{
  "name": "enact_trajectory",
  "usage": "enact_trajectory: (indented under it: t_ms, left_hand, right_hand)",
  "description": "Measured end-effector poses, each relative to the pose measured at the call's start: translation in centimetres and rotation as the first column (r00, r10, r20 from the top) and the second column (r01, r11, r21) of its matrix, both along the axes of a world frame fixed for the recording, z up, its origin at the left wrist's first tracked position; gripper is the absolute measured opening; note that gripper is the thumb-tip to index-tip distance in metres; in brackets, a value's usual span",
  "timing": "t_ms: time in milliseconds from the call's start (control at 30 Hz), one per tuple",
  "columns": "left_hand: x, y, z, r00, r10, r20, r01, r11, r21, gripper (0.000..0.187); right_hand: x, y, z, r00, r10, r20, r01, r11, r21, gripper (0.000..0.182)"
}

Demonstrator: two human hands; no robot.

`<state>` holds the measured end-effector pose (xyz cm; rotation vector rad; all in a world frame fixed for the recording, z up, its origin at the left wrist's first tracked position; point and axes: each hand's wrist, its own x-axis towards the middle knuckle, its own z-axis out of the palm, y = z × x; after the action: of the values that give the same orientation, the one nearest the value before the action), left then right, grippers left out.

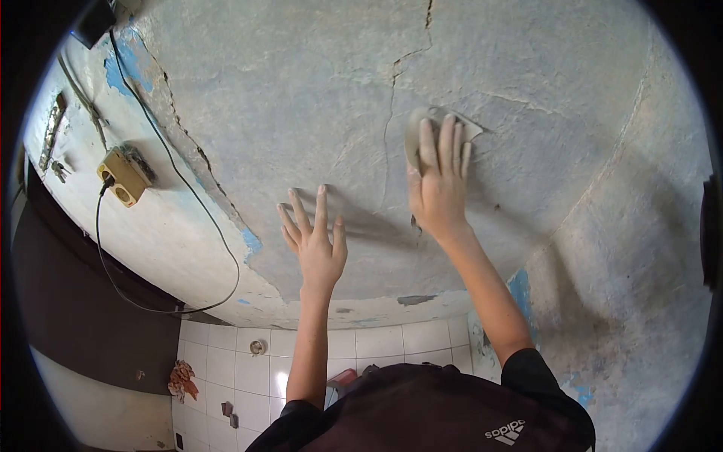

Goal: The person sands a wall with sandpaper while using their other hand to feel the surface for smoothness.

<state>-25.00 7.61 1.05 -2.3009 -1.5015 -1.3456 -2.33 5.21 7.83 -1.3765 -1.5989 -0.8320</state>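
My right hand (441, 184) presses a pale grey sheet, which looks like sandpaper (413, 142), against the plastered wall (301, 98). The sheet sticks out on both sides of my fingers, and its middle is hidden beneath them. Lower and to the left, my left hand (320, 245) has its fingers spread, the tips at the wall and nothing in its grasp. Grey dust coats the fingers of both hands. A thin crack (392, 105) runs down the plaster between the hands.
A yellowish socket block (123, 177) with a plugged-in looping black cable (192, 188) hangs at the left. Keys (60, 169) hang nearby. Below lie white floor tiles (252, 373), a tape roll (258, 346) and a crumpled orange-brown item (183, 380). The wall bulges at the right.
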Motion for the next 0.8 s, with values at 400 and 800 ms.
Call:
enact_trajectory:
  t_ms: [400,800]
  left_hand:
    - [-2.5,1.2,-1.8,0.992,-0.120,-0.031,0.117,0.989,-0.088,0.063]
    - [-1.0,0.7,-0.4,0.980,-0.194,-0.034,0.196,0.978,0.069,0.065]
  right_hand:
    - [-7.9,2.0,-0.4,1.000,-0.006,-0.012,0.006,1.000,0.010,0.070]
    - [-1.4,0.1,-1.7,0.907,-0.163,-0.389,0.213,0.973,0.089,0.063]
